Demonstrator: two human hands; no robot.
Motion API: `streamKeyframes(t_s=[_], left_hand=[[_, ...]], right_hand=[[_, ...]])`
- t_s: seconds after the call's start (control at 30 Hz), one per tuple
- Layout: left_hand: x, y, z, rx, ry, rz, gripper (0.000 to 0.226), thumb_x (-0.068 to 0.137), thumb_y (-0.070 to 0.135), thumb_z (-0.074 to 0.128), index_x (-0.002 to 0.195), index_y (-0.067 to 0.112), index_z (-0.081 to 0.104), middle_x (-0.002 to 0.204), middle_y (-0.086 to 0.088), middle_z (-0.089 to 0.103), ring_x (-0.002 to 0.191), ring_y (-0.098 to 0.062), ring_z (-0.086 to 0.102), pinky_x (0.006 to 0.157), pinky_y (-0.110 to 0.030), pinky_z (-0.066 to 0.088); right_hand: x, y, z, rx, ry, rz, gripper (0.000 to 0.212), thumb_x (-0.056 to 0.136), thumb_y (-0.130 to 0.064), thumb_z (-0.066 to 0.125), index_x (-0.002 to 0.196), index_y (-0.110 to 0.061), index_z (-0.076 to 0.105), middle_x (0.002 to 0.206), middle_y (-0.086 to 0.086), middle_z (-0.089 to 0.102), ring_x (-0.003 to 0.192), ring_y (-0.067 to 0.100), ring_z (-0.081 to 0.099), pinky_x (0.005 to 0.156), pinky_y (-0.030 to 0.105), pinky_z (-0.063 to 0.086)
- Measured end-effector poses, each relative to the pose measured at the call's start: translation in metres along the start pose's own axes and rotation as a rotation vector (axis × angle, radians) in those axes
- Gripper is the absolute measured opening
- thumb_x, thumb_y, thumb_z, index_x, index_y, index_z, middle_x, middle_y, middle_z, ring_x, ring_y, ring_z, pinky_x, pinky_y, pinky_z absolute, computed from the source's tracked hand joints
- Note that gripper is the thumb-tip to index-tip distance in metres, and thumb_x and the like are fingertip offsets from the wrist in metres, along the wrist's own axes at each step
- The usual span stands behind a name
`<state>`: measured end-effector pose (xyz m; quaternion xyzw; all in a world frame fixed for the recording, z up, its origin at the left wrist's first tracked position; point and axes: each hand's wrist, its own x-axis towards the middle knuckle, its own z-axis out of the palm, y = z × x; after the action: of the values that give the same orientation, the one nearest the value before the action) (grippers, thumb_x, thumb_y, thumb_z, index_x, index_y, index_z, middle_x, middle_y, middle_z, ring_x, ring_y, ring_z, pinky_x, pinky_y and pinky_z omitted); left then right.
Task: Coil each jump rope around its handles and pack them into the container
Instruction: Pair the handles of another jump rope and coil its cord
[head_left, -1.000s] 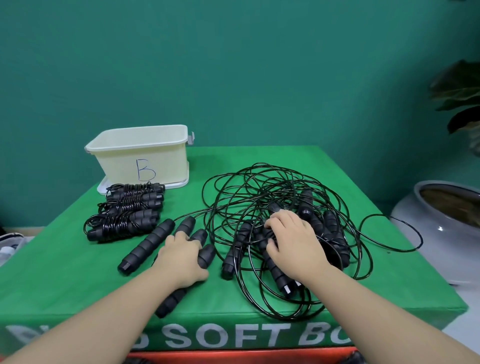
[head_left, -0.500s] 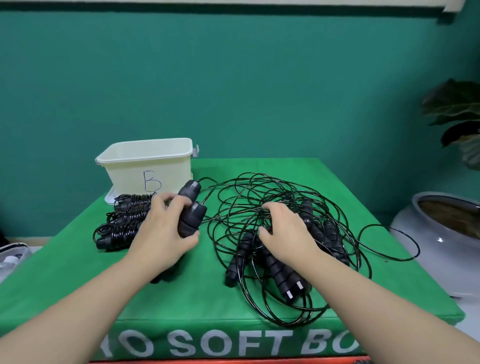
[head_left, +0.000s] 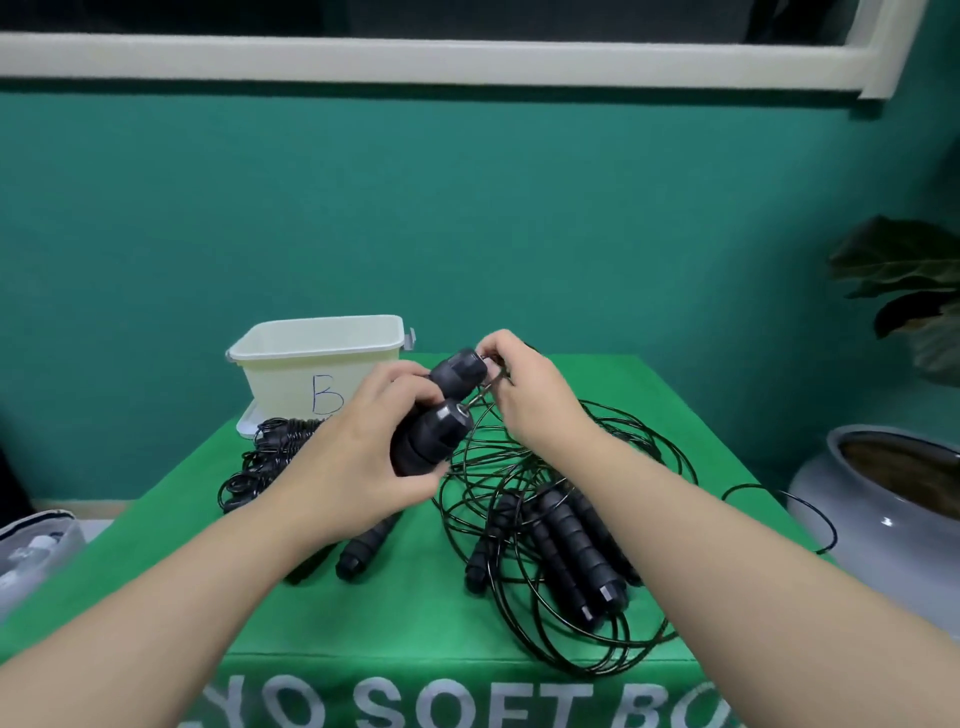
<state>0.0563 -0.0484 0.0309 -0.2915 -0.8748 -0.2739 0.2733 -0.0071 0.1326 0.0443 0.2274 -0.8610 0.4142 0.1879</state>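
My left hand (head_left: 358, 457) grips two black jump-rope handles (head_left: 441, 410) held side by side, raised above the green table (head_left: 405, 613). My right hand (head_left: 530, 395) pinches the thin black cord at the handles' top ends. A tangled pile of black cords (head_left: 597, 519) with several loose handles (head_left: 571, 551) lies under my right forearm. Two more handles (head_left: 363, 545) lie below my left hand. Coiled ropes (head_left: 265, 457) sit at the back left, in front of the cream container (head_left: 317, 358) marked "B".
A white lid (head_left: 247, 423) lies under the container. A grey ceramic pot (head_left: 883, 499) and a plant (head_left: 904, 280) stand to the right of the table. One cord loop (head_left: 810, 514) hangs past the table's right edge. A bag (head_left: 31, 551) sits at the left.
My left hand lifted two handles off the table and raised them. My right hand left the tangled pile and came up to pinch the cord at the handles' ends. The camera tilted upward.
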Motion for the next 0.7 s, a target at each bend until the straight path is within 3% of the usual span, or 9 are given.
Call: streamKeyframes(t_s=[0.07,0.17,0.27,0.37,0.5,0.63,0.7], left_hand=[[-0.002,0.001,-0.005,-0.028,0.05,-0.032,0.043,0.065,0.043,0.06,0.104,0.038,0.042,0.117,0.012,0.042,0.11,0.007,0.042,0.09,-0.011,0.036],[-0.003,0.005,-0.012,-0.057,0.166,-0.084,0.043,0.068,0.033,0.067,0.103,0.034,0.042,0.112,0.006,0.044,0.103,0.01,0.041,0.088,-0.002,0.029],[-0.006,0.017,-0.017,-0.084,0.253,-0.142,0.049,0.071,0.011,0.077,0.103,0.027,0.045,0.109,0.003,0.044,0.098,0.01,0.042,0.084,0.001,0.028],[-0.01,0.035,-0.018,-0.11,0.304,-0.163,0.05,0.071,0.01,0.077,0.103,0.031,0.045,0.107,0.007,0.042,0.095,0.008,0.044,0.08,0.001,0.029],[-0.015,0.058,-0.022,-0.157,0.348,-0.15,0.048,0.072,0.011,0.076,0.105,0.027,0.046,0.106,0.007,0.042,0.093,0.011,0.044,0.08,0.002,0.029],[-0.023,0.077,-0.035,-0.161,0.332,-0.13,0.047,0.074,0.016,0.074,0.105,0.03,0.042,0.106,0.01,0.04,0.093,0.009,0.044,0.078,-0.001,0.031],[-0.027,0.084,-0.043,-0.178,0.282,-0.168,0.051,0.076,0.021,0.073,0.107,0.035,0.034,0.107,0.011,0.042,0.092,0.004,0.047,0.08,-0.017,0.037]], right_hand=[[-0.002,0.003,-0.006,-0.161,-0.054,-0.01,0.011,0.101,-0.018,0.041,0.091,-0.019,0.045,0.081,-0.008,0.061,0.075,0.017,0.053,0.069,0.033,0.04],[-0.009,0.014,-0.014,-0.313,-0.073,0.031,0.013,0.102,-0.022,0.039,0.093,-0.015,0.047,0.087,0.001,0.066,0.077,0.026,0.058,0.07,0.037,0.046],[-0.02,0.031,-0.025,-0.429,-0.115,0.128,0.013,0.101,-0.017,0.038,0.091,-0.016,0.046,0.085,0.001,0.06,0.076,0.026,0.055,0.067,0.036,0.044],[-0.035,0.048,-0.038,-0.519,-0.156,0.23,0.015,0.099,-0.012,0.036,0.085,-0.018,0.04,0.075,-0.001,0.048,0.074,0.025,0.048,0.063,0.035,0.037],[-0.054,0.044,-0.061,-0.611,-0.168,0.298,0.027,0.089,0.006,0.033,0.099,-0.019,0.038,0.075,-0.004,0.044,0.068,0.021,0.045,0.054,0.032,0.03],[-0.054,0.012,-0.085,-0.556,-0.071,0.262,0.023,0.093,0.004,0.034,0.102,-0.016,0.04,0.096,-0.001,0.056,0.089,0.025,0.058,0.07,0.032,0.041],[-0.05,-0.008,-0.096,-0.41,0.045,0.259,0.011,0.099,-0.007,0.036,0.1,-0.015,0.043,0.099,0.001,0.065,0.092,0.027,0.062,0.081,0.037,0.049]])
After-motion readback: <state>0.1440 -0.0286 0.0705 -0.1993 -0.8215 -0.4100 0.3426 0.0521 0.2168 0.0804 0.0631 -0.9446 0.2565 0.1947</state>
